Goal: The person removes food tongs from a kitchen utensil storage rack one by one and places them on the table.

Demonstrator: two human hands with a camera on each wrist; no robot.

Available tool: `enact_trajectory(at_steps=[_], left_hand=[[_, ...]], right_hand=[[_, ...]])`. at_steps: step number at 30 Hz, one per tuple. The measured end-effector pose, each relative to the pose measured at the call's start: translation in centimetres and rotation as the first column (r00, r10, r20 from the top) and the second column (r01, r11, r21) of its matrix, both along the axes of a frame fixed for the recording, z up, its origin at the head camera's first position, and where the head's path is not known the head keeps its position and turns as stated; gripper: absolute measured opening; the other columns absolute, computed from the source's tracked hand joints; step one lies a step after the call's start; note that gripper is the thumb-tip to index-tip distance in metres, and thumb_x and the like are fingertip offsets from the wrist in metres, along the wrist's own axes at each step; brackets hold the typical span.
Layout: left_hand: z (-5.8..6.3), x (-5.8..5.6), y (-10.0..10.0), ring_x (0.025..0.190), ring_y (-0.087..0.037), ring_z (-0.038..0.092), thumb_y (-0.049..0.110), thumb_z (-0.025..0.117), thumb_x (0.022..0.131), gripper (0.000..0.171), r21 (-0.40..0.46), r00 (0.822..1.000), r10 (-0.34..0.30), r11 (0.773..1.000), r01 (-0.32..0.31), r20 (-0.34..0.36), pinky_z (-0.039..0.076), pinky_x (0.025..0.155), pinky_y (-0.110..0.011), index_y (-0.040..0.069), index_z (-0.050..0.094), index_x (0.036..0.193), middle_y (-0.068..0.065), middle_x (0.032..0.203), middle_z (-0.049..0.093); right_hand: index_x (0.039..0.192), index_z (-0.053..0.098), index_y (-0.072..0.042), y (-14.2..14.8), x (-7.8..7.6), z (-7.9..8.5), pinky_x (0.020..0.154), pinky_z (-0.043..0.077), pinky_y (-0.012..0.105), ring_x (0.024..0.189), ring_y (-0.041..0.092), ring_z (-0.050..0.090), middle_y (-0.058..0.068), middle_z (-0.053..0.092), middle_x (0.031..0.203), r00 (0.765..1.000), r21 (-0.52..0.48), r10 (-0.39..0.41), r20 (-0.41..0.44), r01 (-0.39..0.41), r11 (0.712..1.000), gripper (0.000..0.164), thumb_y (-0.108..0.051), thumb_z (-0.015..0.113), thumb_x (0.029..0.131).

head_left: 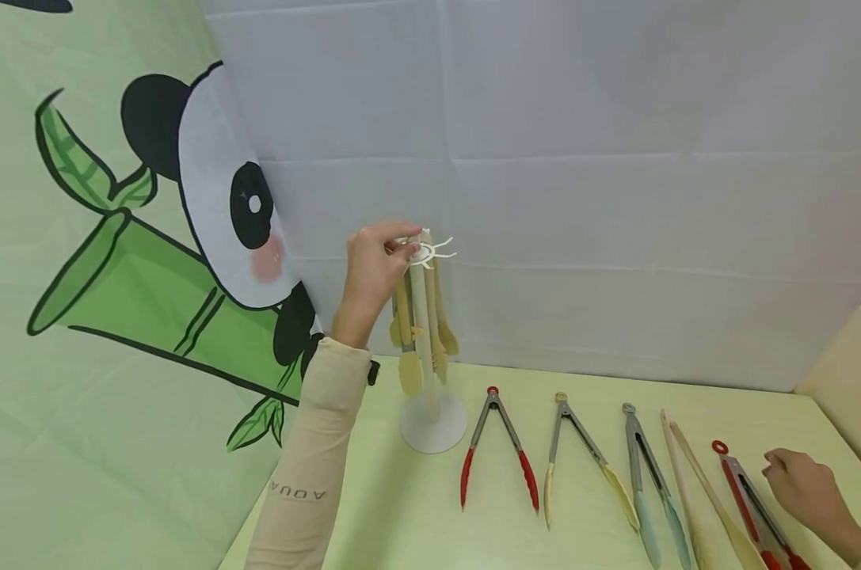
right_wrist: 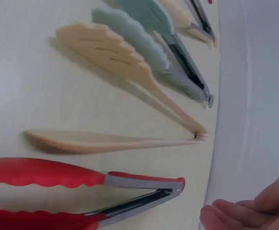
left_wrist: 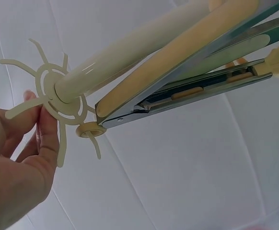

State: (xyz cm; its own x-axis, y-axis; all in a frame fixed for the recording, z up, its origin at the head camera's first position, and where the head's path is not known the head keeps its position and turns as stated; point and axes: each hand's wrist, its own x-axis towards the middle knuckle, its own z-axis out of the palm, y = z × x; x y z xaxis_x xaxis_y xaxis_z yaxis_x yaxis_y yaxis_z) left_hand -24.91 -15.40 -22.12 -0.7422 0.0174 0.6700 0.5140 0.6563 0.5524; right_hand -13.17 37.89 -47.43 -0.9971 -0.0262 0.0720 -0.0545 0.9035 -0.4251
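A cream utensil stand (head_left: 433,427) rises from a round base toward the back of the table. At its top, my left hand (head_left: 376,257) pinches the hooked ring (left_wrist: 46,88), thumb and fingers around its edge between the curved hooks. Tongs with yellowish handles (left_wrist: 178,52) hang by a loop from one hook, and other pale utensils hang around the pole. Far to the right, my right hand (head_left: 808,487) hovers with loosely curled fingers and nothing in them. Beside it lie red-tipped tongs (right_wrist: 43,171), opened in a narrow V.
Across the table in a row lie spread red tongs (head_left: 527,467), yellow-tipped tongs (head_left: 619,487), teal tongs (head_left: 641,514) and wide beige tongs (right_wrist: 101,50). A white cloth wall (head_left: 580,198) stands behind, and a panda-print cloth (head_left: 152,261) on the left.
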Motion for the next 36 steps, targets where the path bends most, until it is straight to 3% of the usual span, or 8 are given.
enact_trajectory(at_steps=[2, 5, 8, 11, 16, 22, 29, 36], left_hand=[[-0.2, 0.1, -0.1, 0.074, -0.023, 0.064, -0.001, 0.070, 0.082, 0.021, 0.003, 1.000, -0.006, 1.000, 0.006, 0.001, 0.054, 0.065, -0.033, 0.004, 0.074, 0.102, -0.011, 0.103, 0.070], [-0.5, 0.2, -0.2, 0.078, -0.024, 0.066, -0.002, 0.069, 0.083, 0.022, 0.021, 1.000, -0.021, 1.000, 0.021, -0.011, 0.055, 0.067, -0.033, 0.003, 0.073, 0.104, -0.012, 0.104, 0.070], [-0.8, 0.4, -0.4, 0.083, -0.024, 0.066, -0.003, 0.069, 0.083, 0.024, 0.048, 0.999, -0.044, 0.998, 0.045, -0.021, 0.055, 0.070, -0.033, 0.003, 0.073, 0.106, -0.012, 0.105, 0.069], [-1.0, 0.7, -0.5, 0.086, -0.024, 0.065, -0.004, 0.069, 0.082, 0.026, 0.072, 0.997, -0.071, 0.995, 0.073, -0.020, 0.055, 0.073, -0.032, 0.002, 0.072, 0.108, -0.013, 0.104, 0.069], [-1.3, 1.2, -0.6, 0.094, -0.025, 0.065, -0.004, 0.068, 0.083, 0.028, 0.103, 0.994, -0.110, 0.988, 0.112, -0.018, 0.054, 0.077, -0.028, 0.000, 0.069, 0.110, -0.014, 0.107, 0.067], [-1.5, 1.8, -0.8, 0.102, -0.030, 0.063, -0.007, 0.067, 0.083, 0.029, 0.160, 0.985, -0.160, 0.972, 0.169, -0.069, 0.051, 0.082, -0.024, -0.005, 0.067, 0.112, -0.016, 0.114, 0.065], [-1.5, 2.4, -1.3, 0.102, -0.033, 0.060, -0.007, 0.070, 0.080, 0.031, 0.223, 0.976, -0.154, 0.957, 0.186, -0.153, 0.052, 0.084, -0.030, -0.005, 0.067, 0.111, -0.018, 0.109, 0.065], [-1.4, 3.1, -2.0, 0.096, -0.027, 0.060, 0.002, 0.073, 0.081, 0.035, 0.259, 0.985, -0.118, 0.954, 0.148, -0.127, 0.052, 0.083, -0.033, 0.000, 0.067, 0.115, -0.014, 0.106, 0.064]], right_hand=[[0.102, 0.050, 0.028, -0.5, -0.3, 0.9, 0.058, 0.049, 0.049, 0.071, 0.038, 0.064, 0.028, 0.065, 0.083, 1.000, -0.029, 0.016, -0.016, -0.017, 0.999, 0.033, 0.004, 0.030, 0.091], [0.107, 0.051, 0.026, -1.6, -0.7, 2.3, 0.057, 0.050, 0.045, 0.068, 0.030, 0.066, 0.031, 0.065, 0.089, 0.994, -0.062, 0.031, -0.105, -0.038, 0.997, 0.034, 0.004, 0.031, 0.092], [0.110, 0.053, 0.023, -2.8, -1.1, 3.9, 0.058, 0.051, 0.040, 0.068, 0.020, 0.066, 0.031, 0.065, 0.094, 0.980, -0.082, 0.047, -0.192, -0.064, 0.995, 0.034, 0.003, 0.032, 0.094], [0.112, 0.055, 0.020, -4.2, -1.5, 5.6, 0.058, 0.049, 0.027, 0.069, 0.004, 0.063, 0.030, 0.065, 0.098, 0.963, -0.098, 0.061, -0.261, -0.089, 0.991, 0.034, 0.000, 0.032, 0.096], [0.115, 0.059, 0.014, -6.6, -1.9, 8.3, 0.058, 0.041, 0.014, 0.075, -0.017, 0.049, 0.024, 0.068, 0.097, 0.933, -0.137, 0.063, -0.355, -0.119, 0.983, 0.031, -0.005, 0.041, 0.098], [0.109, 0.068, 0.003, -9.2, -1.9, 11.0, 0.051, 0.036, 0.019, 0.067, -0.015, 0.048, 0.017, 0.071, 0.091, 0.909, -0.171, 0.043, -0.415, -0.124, 0.977, 0.024, -0.012, 0.055, 0.096], [0.103, 0.071, -0.001, -11.2, -2.0, 13.2, 0.053, 0.044, 0.013, 0.069, -0.017, 0.055, 0.014, 0.071, 0.083, 0.893, -0.206, 0.068, -0.446, -0.176, 0.962, 0.018, -0.012, 0.064, 0.090], [0.104, 0.070, -0.007, -12.5, -2.3, 14.9, 0.055, 0.045, 0.015, 0.068, -0.010, 0.056, 0.014, 0.069, 0.090, 0.883, -0.207, 0.088, -0.462, -0.204, 0.957, 0.017, -0.013, 0.067, 0.088]])
